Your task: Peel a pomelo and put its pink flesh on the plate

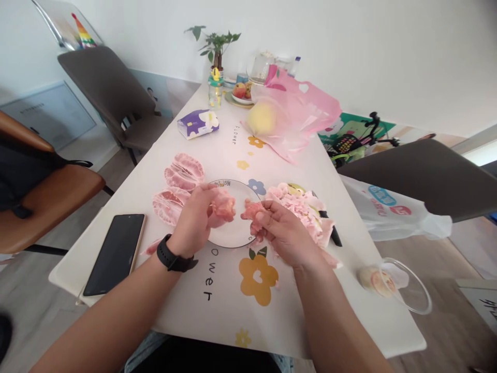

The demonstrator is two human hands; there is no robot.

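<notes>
My left hand [193, 220], with a black band on the wrist, grips a pomelo segment [222, 209] whose pink flesh shows where the skin is opened. Pinched between the thumb and fingers of my right hand [286, 231] is a torn piece of pomelo flesh [252, 211]. Both are held apart over a clear, dark-rimmed plate [229, 241]. Left of the plate lie two peeled pomelo chunks, an upper chunk [185, 171] and a lower chunk [165, 204], the latter partly behind my left hand. A heap of pink peel and membrane [301, 210] sits beyond my right hand.
A phone [115, 254] lies near the table's left edge. Farther back are a tissue pack [198, 124], a pink bag [297, 114] with a yellow round fruit, a bottle [215, 93] and a fruit plate [241, 98]. A white bag [392, 210] hangs at the right edge.
</notes>
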